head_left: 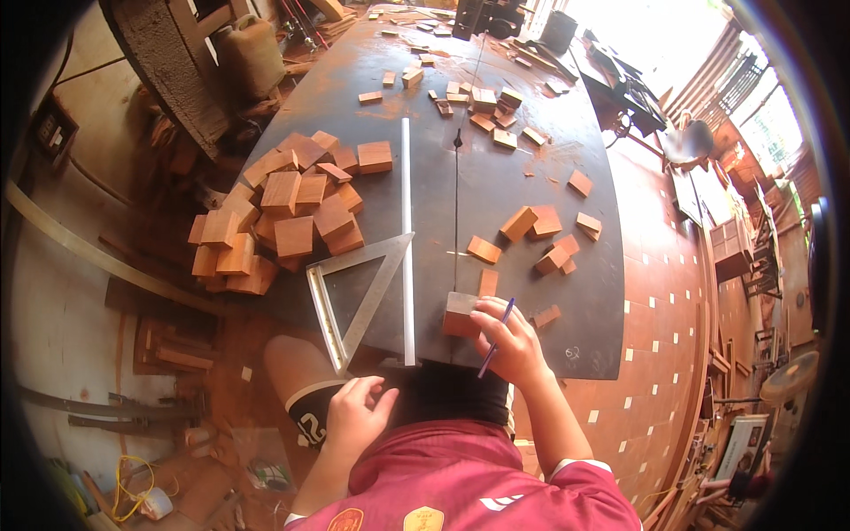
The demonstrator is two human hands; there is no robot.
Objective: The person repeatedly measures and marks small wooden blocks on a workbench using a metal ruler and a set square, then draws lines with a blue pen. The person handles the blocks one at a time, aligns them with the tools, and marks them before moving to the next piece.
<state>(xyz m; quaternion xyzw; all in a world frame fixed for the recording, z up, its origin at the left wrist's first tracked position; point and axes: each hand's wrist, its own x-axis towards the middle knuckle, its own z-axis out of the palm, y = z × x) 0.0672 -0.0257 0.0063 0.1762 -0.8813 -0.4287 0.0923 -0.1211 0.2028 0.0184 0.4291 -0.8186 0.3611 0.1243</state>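
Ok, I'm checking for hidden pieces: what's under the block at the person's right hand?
What lies under the wooden block is hidden; block and right hand cover it. Dark tabletop shows to its left, and a smaller block just beyond.

The blocks (294, 237) are orange-brown, some paler. The table (598, 283) is dark grey, patched with orange; the strip (407, 203) white, the triangle (374, 292) silvery grey, the pen (492, 350) violet-blue. The shirt (460, 473) is maroon, edged white, the floor (651, 310) terracotta dotted with white squares.
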